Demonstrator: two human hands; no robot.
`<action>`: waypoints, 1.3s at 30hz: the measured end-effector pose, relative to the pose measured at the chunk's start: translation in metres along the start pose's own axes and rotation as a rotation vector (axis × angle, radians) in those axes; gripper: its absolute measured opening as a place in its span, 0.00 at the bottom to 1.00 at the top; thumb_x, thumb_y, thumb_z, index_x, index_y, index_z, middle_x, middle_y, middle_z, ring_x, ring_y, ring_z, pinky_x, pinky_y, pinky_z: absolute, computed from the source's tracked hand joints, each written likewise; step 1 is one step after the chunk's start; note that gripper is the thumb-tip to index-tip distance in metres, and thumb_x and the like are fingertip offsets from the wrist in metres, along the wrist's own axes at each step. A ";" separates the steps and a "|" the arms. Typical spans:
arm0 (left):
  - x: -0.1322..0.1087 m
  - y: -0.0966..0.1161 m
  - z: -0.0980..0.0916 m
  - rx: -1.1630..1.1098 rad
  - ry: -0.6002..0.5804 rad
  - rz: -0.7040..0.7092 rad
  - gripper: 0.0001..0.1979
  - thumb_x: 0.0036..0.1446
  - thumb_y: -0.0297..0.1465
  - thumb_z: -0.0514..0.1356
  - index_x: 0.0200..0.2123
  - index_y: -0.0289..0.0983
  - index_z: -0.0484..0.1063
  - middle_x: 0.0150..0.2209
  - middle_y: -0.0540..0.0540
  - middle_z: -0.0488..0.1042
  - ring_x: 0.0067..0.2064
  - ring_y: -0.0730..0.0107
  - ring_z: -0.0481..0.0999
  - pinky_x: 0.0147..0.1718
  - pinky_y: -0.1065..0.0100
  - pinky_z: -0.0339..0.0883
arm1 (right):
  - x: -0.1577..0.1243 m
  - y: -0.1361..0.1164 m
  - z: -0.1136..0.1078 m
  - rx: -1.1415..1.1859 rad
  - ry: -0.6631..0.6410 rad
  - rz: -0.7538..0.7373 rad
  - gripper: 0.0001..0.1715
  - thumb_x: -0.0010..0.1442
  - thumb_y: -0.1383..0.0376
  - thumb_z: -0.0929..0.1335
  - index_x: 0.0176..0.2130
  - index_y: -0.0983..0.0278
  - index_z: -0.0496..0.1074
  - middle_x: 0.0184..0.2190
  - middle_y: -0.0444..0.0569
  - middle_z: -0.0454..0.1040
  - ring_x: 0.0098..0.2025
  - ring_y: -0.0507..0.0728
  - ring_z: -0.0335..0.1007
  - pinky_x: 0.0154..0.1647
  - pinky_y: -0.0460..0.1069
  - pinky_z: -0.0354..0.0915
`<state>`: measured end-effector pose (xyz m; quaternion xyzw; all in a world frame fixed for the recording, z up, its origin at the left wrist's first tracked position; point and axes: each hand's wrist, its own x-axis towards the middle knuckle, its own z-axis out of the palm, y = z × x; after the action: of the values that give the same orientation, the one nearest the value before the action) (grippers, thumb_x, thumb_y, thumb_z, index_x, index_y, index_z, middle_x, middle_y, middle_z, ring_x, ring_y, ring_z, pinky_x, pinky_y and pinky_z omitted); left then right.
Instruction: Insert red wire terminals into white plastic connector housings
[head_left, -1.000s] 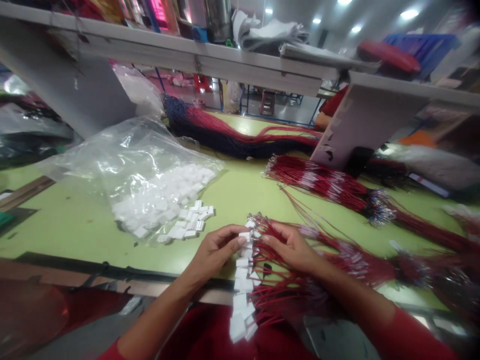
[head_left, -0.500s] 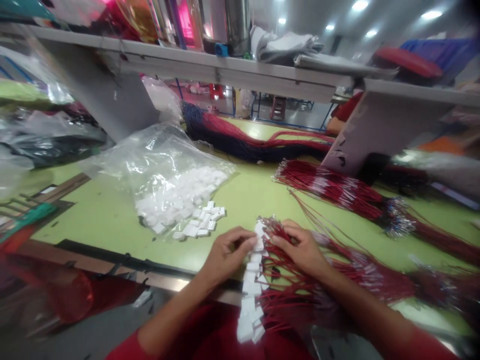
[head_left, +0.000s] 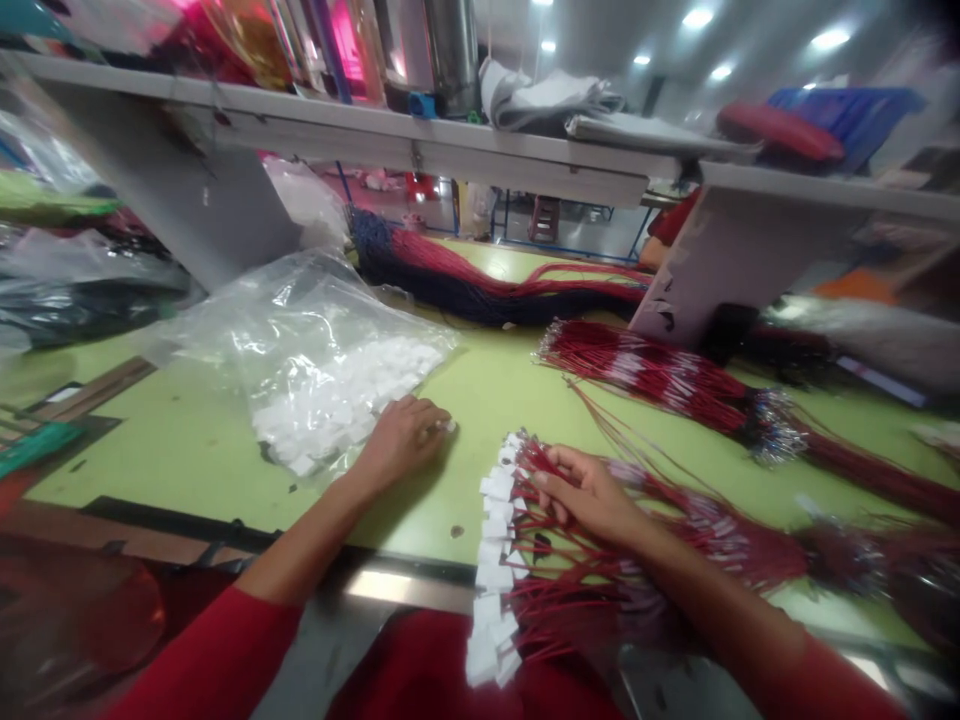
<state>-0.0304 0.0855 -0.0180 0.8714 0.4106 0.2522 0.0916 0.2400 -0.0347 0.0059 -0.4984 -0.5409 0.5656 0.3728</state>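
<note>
My left hand (head_left: 401, 445) sits half-closed against the clear plastic bag (head_left: 300, 350) of loose white pieces, with a small white piece at its fingertips (head_left: 448, 425); I can't tell if it's gripped. My right hand (head_left: 589, 495) rests partly curled on a bunch of red wires (head_left: 577, 590), and I can't tell if it's gripping them. Their white plastic connectors (head_left: 491, 560) form a column running toward me, over the near edge of the green table (head_left: 427, 530). Another red wire bundle (head_left: 637, 375) lies just beyond, under the shelf (head_left: 337, 125).
</note>
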 end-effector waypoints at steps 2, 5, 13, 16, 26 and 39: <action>-0.003 0.012 -0.004 -0.158 0.010 -0.026 0.10 0.61 0.36 0.58 0.37 0.38 0.76 0.37 0.43 0.77 0.39 0.60 0.73 0.42 0.57 0.65 | 0.000 0.000 0.001 0.006 0.025 -0.047 0.18 0.61 0.50 0.70 0.39 0.63 0.72 0.30 0.44 0.77 0.26 0.49 0.69 0.28 0.44 0.65; -0.013 0.039 -0.010 -0.464 -0.064 -0.119 0.11 0.64 0.39 0.57 0.39 0.39 0.74 0.35 0.46 0.77 0.36 0.64 0.75 0.36 0.63 0.67 | 0.000 -0.004 0.002 0.034 0.042 -0.086 0.18 0.61 0.53 0.71 0.43 0.64 0.76 0.40 0.47 0.79 0.40 0.55 0.75 0.43 0.49 0.69; -0.028 0.088 -0.007 -0.822 -0.146 -0.106 0.14 0.63 0.35 0.59 0.50 0.40 0.75 0.46 0.43 0.79 0.45 0.62 0.77 0.44 0.62 0.70 | -0.001 -0.008 0.002 0.178 0.009 -0.031 0.21 0.55 0.55 0.75 0.45 0.64 0.77 0.43 0.49 0.81 0.43 0.57 0.77 0.48 0.52 0.69; -0.027 0.090 -0.004 -0.838 -0.141 -0.083 0.12 0.63 0.34 0.59 0.48 0.40 0.76 0.44 0.43 0.80 0.44 0.61 0.77 0.45 0.61 0.70 | 0.001 -0.005 0.001 0.199 0.034 -0.015 0.22 0.52 0.56 0.76 0.44 0.65 0.77 0.41 0.49 0.82 0.41 0.57 0.78 0.47 0.52 0.69; -0.033 0.088 0.006 -1.000 -0.171 -0.170 0.14 0.66 0.35 0.55 0.52 0.41 0.74 0.40 0.45 0.73 0.33 0.71 0.70 0.31 0.69 0.64 | -0.002 -0.007 0.001 0.244 0.084 0.034 0.20 0.48 0.58 0.78 0.39 0.65 0.79 0.35 0.47 0.82 0.33 0.53 0.76 0.41 0.49 0.69; -0.037 0.098 0.001 -1.211 -0.189 -0.351 0.12 0.63 0.39 0.60 0.43 0.37 0.73 0.29 0.50 0.70 0.28 0.75 0.63 0.25 0.72 0.56 | -0.003 -0.007 0.001 0.174 -0.005 0.055 0.18 0.50 0.59 0.77 0.40 0.68 0.79 0.34 0.47 0.80 0.32 0.53 0.74 0.37 0.47 0.66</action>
<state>0.0161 -0.0065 0.0033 0.6033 0.3221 0.3429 0.6439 0.2390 -0.0368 0.0136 -0.4774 -0.4767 0.6219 0.3975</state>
